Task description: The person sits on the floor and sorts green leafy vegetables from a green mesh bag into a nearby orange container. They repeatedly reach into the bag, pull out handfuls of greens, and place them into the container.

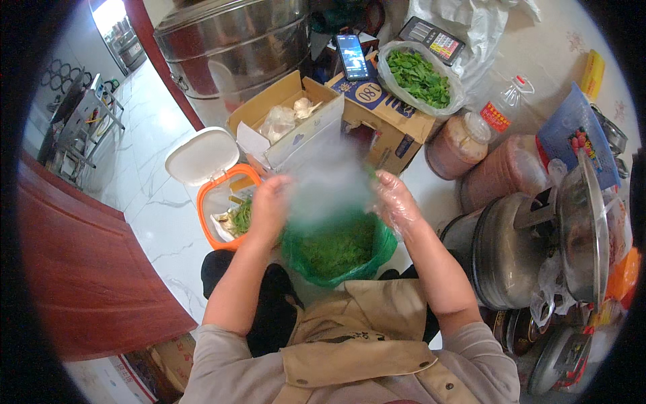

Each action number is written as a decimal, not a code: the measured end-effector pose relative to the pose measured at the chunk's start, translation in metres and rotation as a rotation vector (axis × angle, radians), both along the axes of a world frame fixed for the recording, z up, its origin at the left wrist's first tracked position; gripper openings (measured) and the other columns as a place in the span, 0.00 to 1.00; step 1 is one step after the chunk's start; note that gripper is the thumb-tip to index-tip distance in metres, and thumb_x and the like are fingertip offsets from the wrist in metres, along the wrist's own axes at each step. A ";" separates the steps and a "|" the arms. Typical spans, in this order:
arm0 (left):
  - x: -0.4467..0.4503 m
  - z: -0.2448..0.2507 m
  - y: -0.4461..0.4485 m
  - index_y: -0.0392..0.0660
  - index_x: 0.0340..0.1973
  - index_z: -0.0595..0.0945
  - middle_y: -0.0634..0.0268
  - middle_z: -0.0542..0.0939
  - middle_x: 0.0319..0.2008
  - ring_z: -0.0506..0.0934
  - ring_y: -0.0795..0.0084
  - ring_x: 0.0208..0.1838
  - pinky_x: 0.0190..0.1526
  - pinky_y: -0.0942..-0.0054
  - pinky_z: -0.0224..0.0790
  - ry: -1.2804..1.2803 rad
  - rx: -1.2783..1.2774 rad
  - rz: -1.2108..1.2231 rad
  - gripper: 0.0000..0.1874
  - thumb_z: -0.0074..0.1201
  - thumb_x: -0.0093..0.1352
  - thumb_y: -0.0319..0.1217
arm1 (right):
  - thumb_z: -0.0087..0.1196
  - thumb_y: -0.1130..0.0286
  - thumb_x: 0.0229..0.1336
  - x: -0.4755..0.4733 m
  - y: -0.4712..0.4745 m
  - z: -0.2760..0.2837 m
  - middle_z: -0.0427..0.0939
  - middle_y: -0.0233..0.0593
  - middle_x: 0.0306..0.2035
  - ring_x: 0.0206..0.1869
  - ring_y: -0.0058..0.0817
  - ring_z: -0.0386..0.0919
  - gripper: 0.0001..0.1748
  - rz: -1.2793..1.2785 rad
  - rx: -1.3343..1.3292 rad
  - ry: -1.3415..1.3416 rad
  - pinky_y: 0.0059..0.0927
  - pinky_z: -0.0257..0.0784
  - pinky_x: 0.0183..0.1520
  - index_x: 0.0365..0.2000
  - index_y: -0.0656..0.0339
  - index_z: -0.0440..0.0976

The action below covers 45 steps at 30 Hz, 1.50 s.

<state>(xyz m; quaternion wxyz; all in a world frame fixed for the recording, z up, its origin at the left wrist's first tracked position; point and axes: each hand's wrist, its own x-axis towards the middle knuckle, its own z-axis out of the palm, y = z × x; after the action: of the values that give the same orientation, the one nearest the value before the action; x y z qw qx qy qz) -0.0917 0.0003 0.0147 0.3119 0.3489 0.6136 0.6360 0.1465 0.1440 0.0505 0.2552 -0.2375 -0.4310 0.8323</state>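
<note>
A translucent plastic bag (328, 182), blurred by motion, is stretched between my two hands. My left hand (270, 202) grips its left side and appears bare. On my right hand (396, 202) is a clear plastic glove; its fingers pinch the right side of the bag, with a bit of green beside them. Below lies an open green plastic bag (388, 247) with leafy greens (335, 250) inside, between my feet. At left, an orange-rimmed bin (203, 222) with its white lid (202, 155) up holds stems and scraps.
Ahead, a cardboard box (252, 108) holds garlic and a bag. Behind it stand a steel drum (232, 55), a phone (352, 56), a bowl of green leaves (419, 81) and a scale (433, 40). Jars (456, 146) and steel pots (509, 247) crowd the right. A red door (86, 283) is at left.
</note>
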 end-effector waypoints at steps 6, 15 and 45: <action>-0.038 0.019 -0.034 0.37 0.34 0.81 0.55 0.82 0.29 0.81 0.62 0.31 0.35 0.67 0.72 0.731 -0.244 0.178 0.06 0.57 0.64 0.27 | 0.55 0.75 0.60 0.000 -0.007 0.006 0.73 0.39 0.36 0.34 0.30 0.76 0.10 0.025 -0.201 0.134 0.29 0.73 0.34 0.41 0.59 0.68; -0.039 -0.012 -0.040 0.37 0.36 0.82 0.46 0.82 0.35 0.79 0.47 0.42 0.45 0.54 0.71 1.127 -0.350 0.173 0.11 0.61 0.59 0.29 | 0.56 0.69 0.63 -0.007 -0.005 0.002 0.74 0.36 0.33 0.33 0.26 0.75 0.07 -0.161 -0.255 0.045 0.23 0.73 0.28 0.37 0.58 0.70; 0.122 -0.271 0.097 0.42 0.37 0.80 0.51 0.81 0.33 0.80 0.48 0.41 0.44 0.52 0.74 0.997 -0.583 -0.314 0.16 0.62 0.61 0.40 | 0.55 0.63 0.63 0.072 0.046 0.032 0.72 0.35 0.28 0.24 0.22 0.66 0.15 -0.253 -0.099 0.103 0.23 0.60 0.25 0.41 0.65 0.72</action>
<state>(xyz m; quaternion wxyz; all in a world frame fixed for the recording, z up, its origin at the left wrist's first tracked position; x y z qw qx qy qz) 0.0300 0.0971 -0.2565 0.1593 0.5918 0.7763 0.1473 0.2188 0.1896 0.0829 0.3676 -0.2591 -0.3423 0.8249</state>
